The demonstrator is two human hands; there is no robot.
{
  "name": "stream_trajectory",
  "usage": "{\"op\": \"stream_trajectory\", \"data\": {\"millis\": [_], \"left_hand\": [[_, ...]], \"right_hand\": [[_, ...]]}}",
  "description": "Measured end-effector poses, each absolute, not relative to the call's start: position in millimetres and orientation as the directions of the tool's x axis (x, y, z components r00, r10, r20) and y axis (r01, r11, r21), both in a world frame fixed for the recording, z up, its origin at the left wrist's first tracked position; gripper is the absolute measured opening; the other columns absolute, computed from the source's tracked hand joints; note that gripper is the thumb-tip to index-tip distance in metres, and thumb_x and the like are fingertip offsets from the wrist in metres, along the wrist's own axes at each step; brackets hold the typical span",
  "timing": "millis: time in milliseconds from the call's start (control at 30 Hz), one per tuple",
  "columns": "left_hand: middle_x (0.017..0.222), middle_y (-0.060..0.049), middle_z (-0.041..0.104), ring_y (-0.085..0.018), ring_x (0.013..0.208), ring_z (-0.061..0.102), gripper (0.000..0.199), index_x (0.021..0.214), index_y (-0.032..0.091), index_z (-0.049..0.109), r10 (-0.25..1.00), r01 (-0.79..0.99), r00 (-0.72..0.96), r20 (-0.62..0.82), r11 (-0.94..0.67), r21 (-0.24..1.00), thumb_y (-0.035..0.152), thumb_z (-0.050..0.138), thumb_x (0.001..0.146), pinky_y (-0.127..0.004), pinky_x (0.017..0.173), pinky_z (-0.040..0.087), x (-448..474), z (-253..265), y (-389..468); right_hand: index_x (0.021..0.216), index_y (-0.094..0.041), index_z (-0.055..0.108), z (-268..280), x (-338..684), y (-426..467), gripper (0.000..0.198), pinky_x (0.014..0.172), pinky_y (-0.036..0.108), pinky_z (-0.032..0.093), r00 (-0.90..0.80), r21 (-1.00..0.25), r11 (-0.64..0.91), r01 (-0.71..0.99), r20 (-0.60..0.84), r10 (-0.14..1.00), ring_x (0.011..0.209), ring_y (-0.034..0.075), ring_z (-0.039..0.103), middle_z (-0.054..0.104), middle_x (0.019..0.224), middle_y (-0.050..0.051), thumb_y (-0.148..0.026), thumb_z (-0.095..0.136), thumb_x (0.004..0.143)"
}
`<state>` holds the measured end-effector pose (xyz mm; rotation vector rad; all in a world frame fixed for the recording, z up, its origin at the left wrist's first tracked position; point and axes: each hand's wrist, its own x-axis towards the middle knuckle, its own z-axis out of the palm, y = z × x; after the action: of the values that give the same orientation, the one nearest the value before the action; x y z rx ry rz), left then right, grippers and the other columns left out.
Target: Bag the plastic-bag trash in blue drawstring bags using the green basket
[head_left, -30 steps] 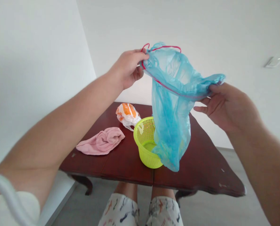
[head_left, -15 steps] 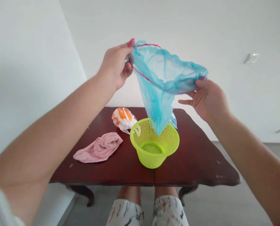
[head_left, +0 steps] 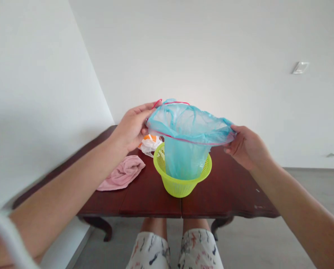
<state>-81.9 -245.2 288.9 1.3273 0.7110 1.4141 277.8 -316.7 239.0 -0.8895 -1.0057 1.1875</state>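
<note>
A thin blue garbage bag (head_left: 187, 158) with a red drawstring hangs between my two hands, its mouth spread wide. My left hand (head_left: 134, 125) pinches the rim at the left, close to a loop of the drawstring. At the other end my right hand (head_left: 247, 145) is closed on the rim, thumb on top. The bag's lower part reaches down inside a lime-green plastic basket (head_left: 179, 188) with perforated walls, which stands upright on the table. Most of the basket's inside is hidden by the bag.
On the dark reddish wooden table (head_left: 152, 200), a crumpled pink cloth (head_left: 124, 173) lies left of the basket, partly behind my left forearm. A white and orange plastic bag (head_left: 150, 145) sits behind the basket. A wall rises behind the table, another at the left.
Both hands have come down with the garbage bag. Its bottom, narrow and just over the basket before, now lies wider and deeper inside it.
</note>
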Motion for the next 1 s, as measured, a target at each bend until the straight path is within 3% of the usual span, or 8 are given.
{"op": "stream_trajectory", "data": {"millis": [133, 267, 533, 600, 700, 767, 900, 1000], "left_hand": [[0.09, -0.002, 0.084, -0.01, 0.054, 0.053, 0.051, 0.127, 0.026, 0.096, 0.978, -0.276, 0.075, 0.196, -0.168, 0.946, 0.038, 0.106, 0.079, -0.021, 0.041, 0.032, -94, 220, -273], [0.081, 0.001, 0.079, -0.009, 0.051, 0.051, 0.058, 0.127, 0.028, 0.094, 0.997, -0.289, 0.009, 0.071, -0.065, 0.955, 0.047, 0.11, 0.075, -0.019, 0.04, 0.025, -105, 163, -299], [0.092, 0.0, 0.083, -0.01, 0.049, 0.049, 0.057, 0.126, 0.032, 0.089, 0.991, -0.215, -0.105, 0.087, -0.108, 0.971, 0.067, 0.105, 0.085, -0.023, 0.038, 0.034, -107, 100, -326], [0.103, -0.002, 0.087, -0.012, 0.057, 0.058, 0.054, 0.127, 0.031, 0.089, 0.984, -0.184, -0.117, 0.136, -0.156, 0.971, 0.066, 0.104, 0.088, -0.024, 0.045, 0.045, -107, 96, -321], [0.116, -0.005, 0.09, -0.02, 0.09, 0.079, 0.048, 0.119, 0.029, 0.089, 0.966, -0.183, -0.138, 0.218, -0.241, 0.953, 0.058, 0.107, 0.086, -0.028, 0.076, 0.065, -109, 98, -304], [0.12, -0.007, 0.09, -0.024, 0.105, 0.081, 0.048, 0.117, 0.028, 0.088, 0.964, -0.168, -0.144, 0.222, -0.245, 0.955, 0.056, 0.108, 0.084, -0.03, 0.083, 0.066, -111, 101, -289], [0.108, -0.005, 0.085, -0.018, 0.085, 0.073, 0.058, 0.117, 0.023, 0.083, 0.978, -0.117, -0.114, 0.177, -0.19, 0.975, 0.058, 0.11, 0.079, -0.024, 0.063, 0.05, -116, 104, -260], [0.099, -0.001, 0.079, -0.014, 0.077, 0.067, 0.068, 0.118, 0.023, 0.075, 0.99, -0.135, -0.071, 0.121, -0.129, 0.982, 0.062, 0.112, 0.075, -0.023, 0.062, 0.046, -117, 107, -243]], "right_hand": [[0.084, -0.023, 0.077, 185, 278, -330, 0.027, 0.04, 0.023, 0.053, 0.148, -0.939, 0.027, -0.343, -0.025, 0.989, 0.051, 0.015, 0.062, 0.071, 0.067, 0.0, -0.044, 0.091, 0.092], [0.08, -0.021, 0.075, 138, 278, -349, 0.047, 0.038, 0.02, 0.048, 0.173, -0.945, -0.021, -0.327, -0.082, 0.982, 0.048, 0.012, 0.057, 0.068, 0.064, 0.0, -0.057, 0.106, 0.08], [0.084, -0.024, 0.079, 75, 261, -384, 0.06, 0.04, 0.025, 0.054, 0.249, -0.972, 0.016, -0.235, -0.044, 0.968, 0.049, 0.013, 0.054, 0.06, 0.063, -0.002, -0.075, 0.11, 0.076], [0.086, -0.024, 0.081, 61, 257, -384, 0.062, 0.043, 0.025, 0.057, 0.267, -0.982, 0.025, -0.187, -0.026, 0.963, 0.05, 0.013, 0.055, 0.061, 0.062, -0.002, -0.079, 0.108, 0.078], [0.086, -0.023, 0.079, 50, 257, -379, 0.068, 0.047, 0.026, 0.061, 0.274, -0.997, 0.017, -0.072, -0.003, 0.962, 0.051, 0.014, 0.059, 0.065, 0.061, 0.0, -0.086, 0.103, 0.08], [0.09, -0.024, 0.078, 50, 261, -373, 0.067, 0.05, 0.027, 0.064, 0.273, -0.999, 0.018, -0.027, 0.01, 0.962, 0.054, 0.016, 0.064, 0.07, 0.065, 0.001, -0.085, 0.104, 0.079], [0.104, -0.025, 0.078, 64, 272, -357, 0.058, 0.052, 0.025, 0.063, 0.283, -0.993, 0.037, -0.108, 0.005, 0.959, 0.061, 0.016, 0.07, 0.076, 0.078, 0.0, -0.067, 0.109, 0.077], [0.103, -0.024, 0.076, 81, 281, -343, 0.045, 0.048, 0.021, 0.052, 0.283, -0.979, 0.039, -0.202, -0.02, 0.959, 0.054, 0.013, 0.062, 0.071, 0.072, -0.002, -0.048, 0.103, 0.076]]}}
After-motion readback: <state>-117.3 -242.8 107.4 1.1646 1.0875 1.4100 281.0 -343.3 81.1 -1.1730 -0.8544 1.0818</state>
